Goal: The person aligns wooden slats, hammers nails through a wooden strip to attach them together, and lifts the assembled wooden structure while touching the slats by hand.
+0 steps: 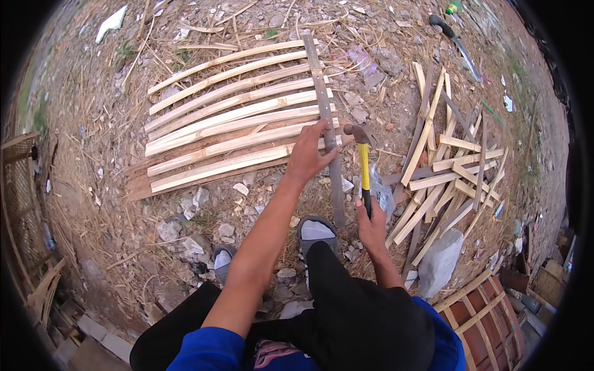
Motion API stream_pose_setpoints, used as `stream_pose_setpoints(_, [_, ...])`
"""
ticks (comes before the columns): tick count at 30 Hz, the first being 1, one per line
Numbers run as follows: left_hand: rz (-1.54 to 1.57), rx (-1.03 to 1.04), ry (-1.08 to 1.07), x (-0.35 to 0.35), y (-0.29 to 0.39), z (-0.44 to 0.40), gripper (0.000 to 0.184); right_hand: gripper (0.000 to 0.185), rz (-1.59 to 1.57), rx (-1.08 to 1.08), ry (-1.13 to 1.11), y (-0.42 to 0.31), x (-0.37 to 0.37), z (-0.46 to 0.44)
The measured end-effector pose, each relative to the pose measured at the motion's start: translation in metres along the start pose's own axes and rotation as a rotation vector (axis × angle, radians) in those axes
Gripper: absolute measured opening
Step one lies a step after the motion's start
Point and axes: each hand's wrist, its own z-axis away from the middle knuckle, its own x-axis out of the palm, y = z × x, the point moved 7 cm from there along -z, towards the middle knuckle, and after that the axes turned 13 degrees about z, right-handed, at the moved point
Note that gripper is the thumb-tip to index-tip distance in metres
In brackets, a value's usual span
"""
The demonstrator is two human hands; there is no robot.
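My right hand is wrapped round the black grip of a claw hammer with a yellow shaft. The hammer stands head up, its head just right of a dark wooden strip. That strip lies across the right ends of several pale wooden slats, which are set out in spaced rows on the ground. My left hand is closed at the strip near the lower slats, with thumb and fingers about its edges. Whether a nail is between those fingers, I cannot tell.
A loose pile of wooden strips lies to the right, with a large stone below it. A black-handled machete lies at the upper right. A slatted wooden panel is at lower right. Rubble and straw cover the ground.
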Motion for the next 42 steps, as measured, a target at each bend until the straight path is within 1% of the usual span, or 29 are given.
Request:
stream_pose_setpoints(1, [0.020, 0.025, -0.013, -0.001, 0.003, 0.000, 0.066, 0.032, -0.001, 0.015, -0.009, 0.008, 0.005, 0.002])
stream_pose_setpoints(4, [0.062, 0.103, -0.011, -0.006, 0.006, 0.000, 0.063, 0.031, 0.023, 0.040, -0.046, 0.013, 0.011, 0.007])
stream_pose_setpoints(7, [0.148, 0.042, 0.008, -0.005, -0.005, 0.001, 0.061, 0.029, 0.070, 0.008, -0.046, -0.005, 0.003, 0.009])
stream_pose_setpoints(10, [0.225, -0.043, -0.018, -0.003, -0.018, 0.001, 0.061, 0.027, 0.137, -0.019, -0.063, -0.024, -0.006, 0.008])
stream_pose_setpoints(13, [0.311, -0.063, 0.031, -0.005, -0.021, 0.000, 0.062, 0.027, 0.206, -0.049, -0.086, -0.026, -0.004, 0.007])
stream_pose_setpoints(16, [0.412, -0.083, 0.132, -0.009, -0.025, -0.002, 0.057, 0.028, 0.229, -0.041, -0.119, -0.024, -0.007, 0.004])
stream_pose_setpoints(17, [0.381, -0.088, 0.128, -0.008, -0.026, -0.002, 0.057, 0.028, 0.230, -0.027, -0.137, -0.026, -0.009, 0.004])
stream_pose_setpoints(20, [0.288, -0.095, 0.110, -0.007, -0.029, -0.004, 0.055, 0.030, 0.202, -0.068, -0.066, -0.053, -0.031, 0.003])
stream_pose_setpoints(21, [0.257, -0.096, 0.102, -0.008, -0.027, -0.005, 0.055, 0.035, 0.167, -0.058, -0.051, -0.061, -0.038, 0.003])
stream_pose_setpoints(24, [0.204, -0.127, 0.077, -0.005, -0.023, -0.007, 0.054, 0.038, 0.052, -0.146, 0.019, -0.065, -0.050, 0.003])
stream_pose_setpoints(25, [0.190, -0.140, 0.068, -0.005, -0.023, -0.008, 0.054, 0.040, 0.005, -0.123, 0.004, -0.067, -0.049, 0.003])
stream_pose_setpoints(28, [0.216, -0.168, 0.103, -0.005, -0.025, -0.008, 0.055, 0.039, -0.029, -0.050, -0.042, -0.042, -0.030, 0.003])
stream_pose_setpoints(29, [0.235, -0.176, 0.125, -0.006, -0.027, -0.007, 0.056, 0.035, -0.116, -0.020, -0.032, -0.033, -0.019, 0.002])
stream_pose_setpoints(32, [0.364, -0.146, 0.160, -0.008, -0.035, -0.006, 0.055, 0.032, 0.078, 0.035, 0.004, -0.024, 0.007, -0.002])
stream_pose_setpoints(33, [0.370, -0.164, 0.160, -0.008, -0.035, -0.005, 0.055, 0.033, 0.072, 0.052, 0.043, -0.012, 0.016, -0.009])
stream_pose_setpoints(36, [0.387, -0.228, 0.178, -0.011, -0.037, -0.007, 0.055, 0.036, 0.127, -0.147, 0.287, -0.017, 0.024, -0.026])
stream_pose_setpoints(37, [0.398, -0.253, 0.196, -0.011, -0.040, -0.010, 0.053, 0.039, 0.146, -0.062, 0.251, -0.018, 0.025, -0.030])
stream_pose_setpoints(41, [0.468, -0.319, 0.272, -0.013, -0.042, -0.010, 0.044, 0.041, 0.100, 0.036, 0.127, -0.010, 0.033, -0.044])
stream_pose_setpoints(42, [0.429, -0.304, 0.264, -0.015, -0.037, -0.010, 0.041, 0.041, 0.101, 0.049, 0.111, -0.009, 0.034, -0.045])
